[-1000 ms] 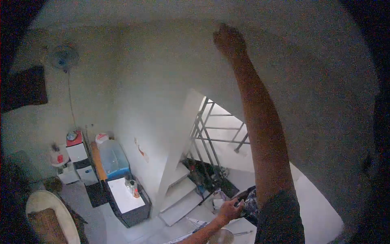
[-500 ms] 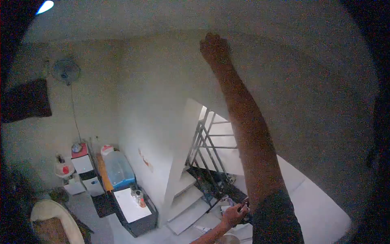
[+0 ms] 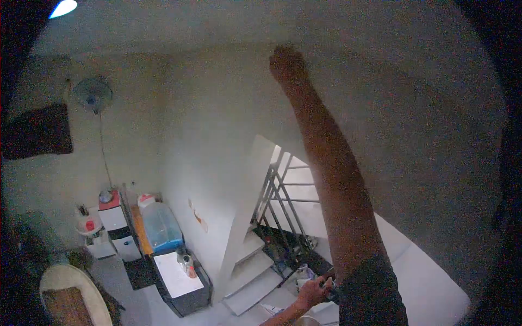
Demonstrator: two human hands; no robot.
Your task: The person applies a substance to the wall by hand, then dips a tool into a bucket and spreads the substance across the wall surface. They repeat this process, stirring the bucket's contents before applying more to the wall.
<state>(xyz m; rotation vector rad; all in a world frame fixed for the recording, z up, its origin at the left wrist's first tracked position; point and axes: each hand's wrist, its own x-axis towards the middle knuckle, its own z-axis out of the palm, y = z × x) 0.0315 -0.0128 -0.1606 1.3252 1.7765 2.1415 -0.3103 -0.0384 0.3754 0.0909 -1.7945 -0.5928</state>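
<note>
High up against the pale wall, near the ceiling line, my right hand (image 3: 288,64) is raised with its fingers curled in. Grain and dim light hide what, if anything, it holds. A dark sleeve (image 3: 371,290) covers that upper arm. Low in the view my left hand (image 3: 312,293) is closed around a small object (image 3: 328,283) too unclear to name, close beside the right sleeve. Behind it are the floor and the foot of the stairs.
Pale stairs (image 3: 251,270) with a metal railing (image 3: 280,198) stand mid-view. To their left are a dark cabinet with a white top (image 3: 173,276), a blue clear bin (image 3: 161,228) and drawers (image 3: 113,217). A wall fan (image 3: 91,96) hangs upper left; a round chair (image 3: 49,277) stands lower left.
The view has shifted slightly, so the fan and drawers appear a little further right. Both hands keep nearly the same positions, the left still closed.
</note>
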